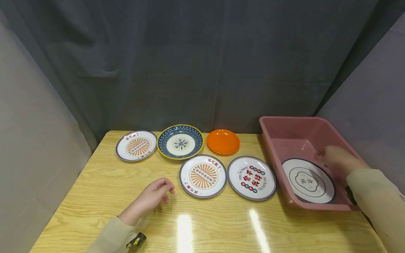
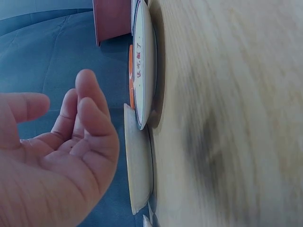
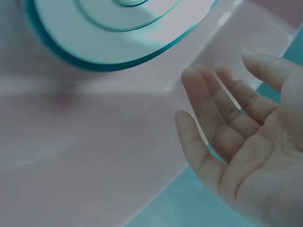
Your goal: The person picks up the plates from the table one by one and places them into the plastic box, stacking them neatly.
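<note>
My right hand (image 1: 340, 160) is over the pink basin (image 1: 292, 123) at the right, blurred in the head view. In the right wrist view its fingers are spread loosely with nothing in them. Inside the basin lies a white plate (image 1: 308, 181) with a dark rim and a grey emblem, left of that hand and apart from it. My left hand (image 1: 155, 194) hovers by the table, relaxed and holding nothing. Nearest to it is a white plate with an orange sunburst (image 1: 203, 175). Right of that lies a white plate with red and green lettering (image 1: 252, 178).
Along the back of the wooden table (image 1: 104, 193) stand a second sunburst plate (image 1: 136, 146), a blue-patterned dish with a yellow rim (image 1: 180, 142) and a small orange plate (image 1: 223, 142). A dark curtain (image 1: 190, 63) hangs behind, and pale panels flank both sides.
</note>
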The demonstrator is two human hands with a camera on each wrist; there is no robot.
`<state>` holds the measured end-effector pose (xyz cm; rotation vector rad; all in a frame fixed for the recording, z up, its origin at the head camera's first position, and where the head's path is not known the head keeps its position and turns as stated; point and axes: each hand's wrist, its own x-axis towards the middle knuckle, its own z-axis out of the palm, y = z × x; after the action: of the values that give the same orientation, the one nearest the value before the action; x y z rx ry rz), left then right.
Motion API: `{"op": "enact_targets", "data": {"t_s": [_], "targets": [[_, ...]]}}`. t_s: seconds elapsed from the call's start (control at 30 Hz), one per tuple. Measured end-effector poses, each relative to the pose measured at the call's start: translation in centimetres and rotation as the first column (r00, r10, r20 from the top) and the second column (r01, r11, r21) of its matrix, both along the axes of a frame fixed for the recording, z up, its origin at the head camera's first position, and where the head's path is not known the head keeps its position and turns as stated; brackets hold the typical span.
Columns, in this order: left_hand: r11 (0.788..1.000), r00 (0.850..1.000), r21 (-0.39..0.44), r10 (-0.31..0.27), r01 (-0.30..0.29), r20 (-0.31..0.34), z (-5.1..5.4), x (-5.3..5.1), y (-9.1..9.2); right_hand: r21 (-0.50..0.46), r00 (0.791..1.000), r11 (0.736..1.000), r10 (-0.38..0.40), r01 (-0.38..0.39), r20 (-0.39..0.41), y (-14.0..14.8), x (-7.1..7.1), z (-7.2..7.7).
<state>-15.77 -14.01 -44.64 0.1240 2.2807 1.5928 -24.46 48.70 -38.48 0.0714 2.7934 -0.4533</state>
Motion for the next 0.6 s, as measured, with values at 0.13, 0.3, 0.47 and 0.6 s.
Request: {"op": "enact_targets", "data": {"t_s": [0.13, 0.3, 0.47, 0.6], "targets": [[0.999, 1.000, -0.035, 0.002, -0.003, -0.015, 0.5, -0.3, -0.2, 0.023, 0.997, 0.999, 0.031, -0.029, -0.074, -1.4, 0.5, 1.3], [0.998, 0.999, -0.059, 0.030, -0.031, -0.021, 1.1, -0.6, -0.5, 0.029, 0.981, 0.999, 0.048, -0.043, -0.187, -3.0, 1.0, 2.4], [0.997, 0.999, -0.056, 0.042, -0.043, -0.017, 1.3, -0.7, -0.6, 0.035, 0.960, 0.997, 0.073, -0.066, -0.272, -5.2, 1.9, 3.7], [0.998, 0.999, -0.045, 0.037, -0.038, -0.009, 1.2, -0.7, -0.6, 0.032, 0.940, 0.995, 0.102, -0.097, -0.325, -7.3, 3.0, 4.6]]}}
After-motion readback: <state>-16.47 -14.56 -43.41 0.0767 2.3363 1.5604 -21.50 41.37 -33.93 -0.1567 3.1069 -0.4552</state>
